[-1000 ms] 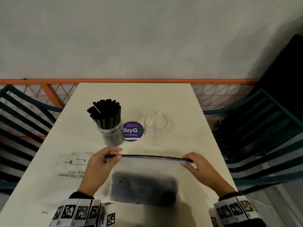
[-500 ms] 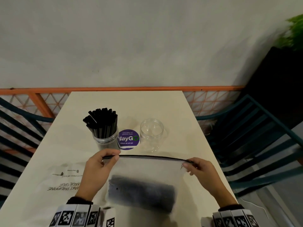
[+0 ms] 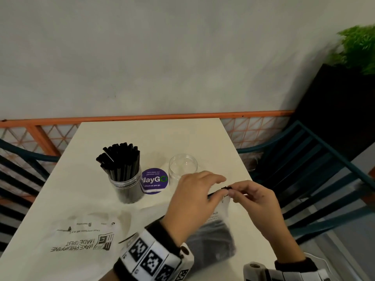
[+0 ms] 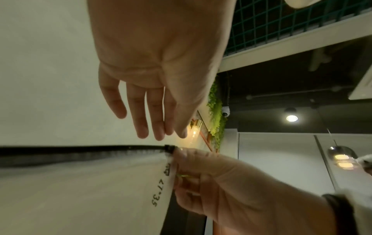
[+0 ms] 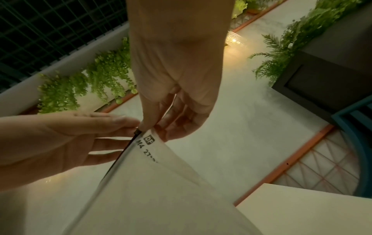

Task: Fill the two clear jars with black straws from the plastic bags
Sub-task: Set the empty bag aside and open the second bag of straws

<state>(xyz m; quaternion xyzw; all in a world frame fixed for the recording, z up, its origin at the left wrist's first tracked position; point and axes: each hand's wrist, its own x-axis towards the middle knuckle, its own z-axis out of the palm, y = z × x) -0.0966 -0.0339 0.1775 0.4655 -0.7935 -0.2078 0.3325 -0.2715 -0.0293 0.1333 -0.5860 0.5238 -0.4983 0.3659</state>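
Observation:
A clear jar [image 3: 126, 184] packed with black straws [image 3: 119, 159] stands left of centre on the table, and an empty clear jar [image 3: 182, 167] stands to its right. In front of the empty jar a frosted zip bag [image 3: 220, 213] hangs with a bundle of black straws [image 3: 213, 238] in its bottom. My right hand [image 3: 253, 199] pinches the bag's top corner at the end of the black zip strip [image 4: 80, 149]. My left hand [image 3: 199, 193] is right beside it, fingers [image 4: 141, 114] straight just above the strip and gripping nothing.
An empty printed plastic bag [image 3: 81, 238] lies flat at the front left. A purple round sticker [image 3: 155, 180] sits between the jars. Teal slatted chairs [image 3: 308, 171] flank the cream table [image 3: 152, 138]; an orange rail [image 3: 142, 117] and a wall lie behind, a black planter [image 3: 341, 110] at the right.
My left hand has let go of the bag's left end and crossed to the right end beside my right hand. The bag, held stretched wide before, now hangs from its right corner.

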